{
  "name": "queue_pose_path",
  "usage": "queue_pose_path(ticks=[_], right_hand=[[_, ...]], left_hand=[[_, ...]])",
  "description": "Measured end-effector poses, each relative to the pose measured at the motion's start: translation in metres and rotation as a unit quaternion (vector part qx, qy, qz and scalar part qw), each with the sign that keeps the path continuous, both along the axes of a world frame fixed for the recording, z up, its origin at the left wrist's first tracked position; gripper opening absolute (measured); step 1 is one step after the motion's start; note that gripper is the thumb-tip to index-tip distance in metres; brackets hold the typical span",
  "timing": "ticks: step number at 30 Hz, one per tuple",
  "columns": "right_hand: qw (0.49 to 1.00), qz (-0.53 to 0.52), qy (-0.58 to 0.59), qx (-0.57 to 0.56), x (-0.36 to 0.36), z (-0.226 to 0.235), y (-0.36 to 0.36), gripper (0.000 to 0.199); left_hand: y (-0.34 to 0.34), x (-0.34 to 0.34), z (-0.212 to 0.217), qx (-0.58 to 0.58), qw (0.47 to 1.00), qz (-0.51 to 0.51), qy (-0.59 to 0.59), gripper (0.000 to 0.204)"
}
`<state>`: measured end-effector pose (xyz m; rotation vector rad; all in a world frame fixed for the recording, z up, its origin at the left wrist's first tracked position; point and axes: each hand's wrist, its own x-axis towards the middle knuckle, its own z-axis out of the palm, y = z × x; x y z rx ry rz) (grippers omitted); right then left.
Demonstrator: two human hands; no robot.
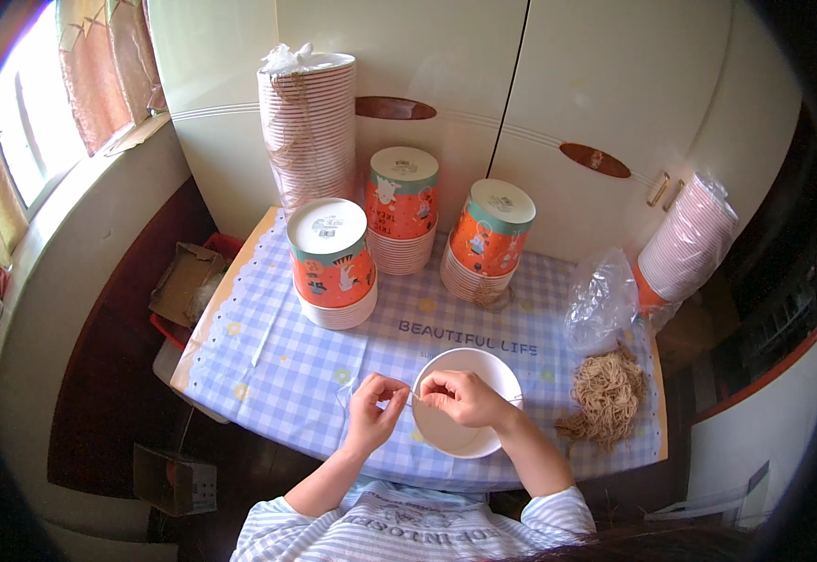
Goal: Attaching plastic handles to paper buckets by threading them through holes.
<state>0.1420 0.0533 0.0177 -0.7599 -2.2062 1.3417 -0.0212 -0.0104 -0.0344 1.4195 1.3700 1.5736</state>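
Note:
Both my hands are over the near edge of the table. My left hand is in a pinch beside the left rim of a white paper bucket, which stands with its mouth up. Across the bucket's mouth reaches my right hand, its fingertips also pinched. A thin pale strand of string runs between the two sets of fingertips; its ends are too fine to follow. To the right lies a tangled heap of beige string.
Upside-down stacks of orange and green paper buckets stand farther back. Behind them rises a tall wrapped stack. A crumpled clear plastic bag and another wrapped stack are at right. A checked cloth covers the table.

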Motion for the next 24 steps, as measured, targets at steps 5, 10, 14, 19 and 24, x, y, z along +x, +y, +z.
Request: queue_pose_path(ticks=[5, 10, 14, 19, 24], right_hand=[[0.995, -0.053, -0.002, 0.080, 0.002, 0.010, -0.012, 0.006], [0.994, -0.074, 0.003, 0.082, 0.003, 0.010, -0.024, 0.015], [0.993, -0.065, 0.002, 0.101, 0.002, 0.010, -0.027, 0.019], [0.991, -0.078, 0.022, 0.110, 0.001, 0.009, -0.029, 0.020], [0.983, -0.118, 0.056, 0.131, 0.000, 0.007, -0.034, 0.017]], left_hand=[[-0.008, -0.013, 0.010, 0.047, 0.995, -0.035, 0.075, 0.009], [-0.014, -0.009, 0.025, 0.085, 0.984, -0.029, 0.156, 0.018], [-0.015, -0.002, 0.031, 0.119, 0.970, -0.011, 0.214, 0.020], [-0.012, -0.001, 0.024, 0.161, 0.936, 0.025, 0.313, 0.018], [-0.016, -0.002, 0.031, 0.189, 0.906, 0.065, 0.374, 0.021]])
